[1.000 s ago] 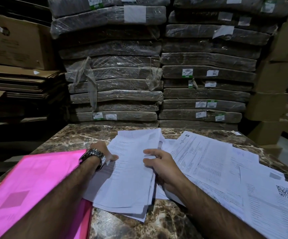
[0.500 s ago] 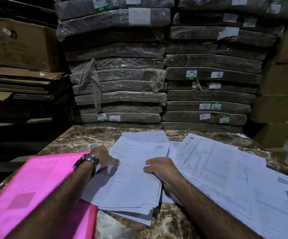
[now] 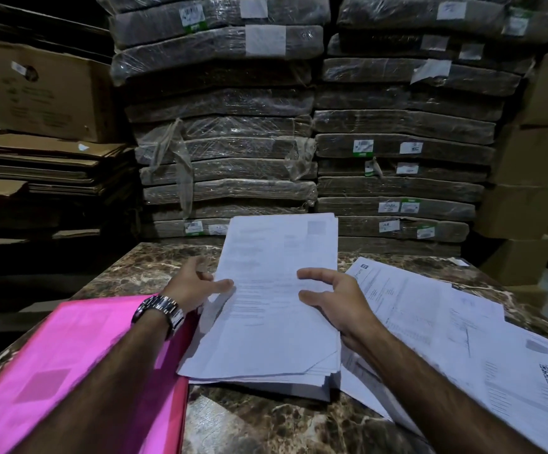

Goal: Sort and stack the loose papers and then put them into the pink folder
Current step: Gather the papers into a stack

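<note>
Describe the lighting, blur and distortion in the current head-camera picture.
Head view: dim overall, the left background almost black; the white paper stack and pink folder are brightest. Head view: print on the stack is too soft to read, the folder's near edge smeared. Head view: wide-angle bending bows the wrapped bundles; their plastic shows small glints.

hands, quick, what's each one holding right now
Left hand: grips the paper stack by its left edge.
Right hand: grips the same stack's right edge.
</note>
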A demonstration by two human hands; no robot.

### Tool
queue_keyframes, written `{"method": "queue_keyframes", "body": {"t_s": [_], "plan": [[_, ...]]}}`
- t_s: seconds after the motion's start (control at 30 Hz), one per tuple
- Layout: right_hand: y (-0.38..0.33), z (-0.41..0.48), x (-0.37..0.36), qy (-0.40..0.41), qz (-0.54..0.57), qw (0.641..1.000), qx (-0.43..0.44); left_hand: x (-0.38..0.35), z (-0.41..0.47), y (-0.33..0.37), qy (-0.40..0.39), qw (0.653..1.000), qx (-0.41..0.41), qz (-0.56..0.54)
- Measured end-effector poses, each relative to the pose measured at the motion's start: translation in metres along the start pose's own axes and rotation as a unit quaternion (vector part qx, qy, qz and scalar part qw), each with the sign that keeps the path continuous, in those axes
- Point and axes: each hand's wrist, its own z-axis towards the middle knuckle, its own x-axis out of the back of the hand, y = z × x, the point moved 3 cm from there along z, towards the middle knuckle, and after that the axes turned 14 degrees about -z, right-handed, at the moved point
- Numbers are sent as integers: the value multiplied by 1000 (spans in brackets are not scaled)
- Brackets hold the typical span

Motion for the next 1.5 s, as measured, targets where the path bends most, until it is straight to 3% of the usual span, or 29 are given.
{"method": "queue_keyframes", "body": {"t_s": [0.1,0.2,0.37,0.47,0.57,0.63,0.8,1.13,1.3,1.5], "plan": [[-6,-4,18,7,8,1000,17,-6,-7,4,-44,996,10,-82],[-8,-9,32,-2,20,999,25,-18,-15,11,-141,965,25,-221],[-1,-14,40,-17,34,999,16,-35,-27,20,-177,959,10,-223],[10,-13,38,-33,28,999,-27,-37,-27,11,-140,978,31,-150],[22,-13,35,-43,-87,993,-67,-39,-28,0,-105,993,55,-11],[28,-11,33,-26,-139,986,-89,-42,-29,-1,-87,992,63,73],[33,-6,35,-22,-120,983,-138,-43,-36,11,-10,977,26,210],[33,1,31,9,-12,993,-120,-25,-32,24,54,985,-31,163],[37,8,25,5,-30,993,-114,-24,-33,20,9,994,35,106],[34,5,23,6,-67,993,-100,-31,-30,8,-71,989,38,122]]}}
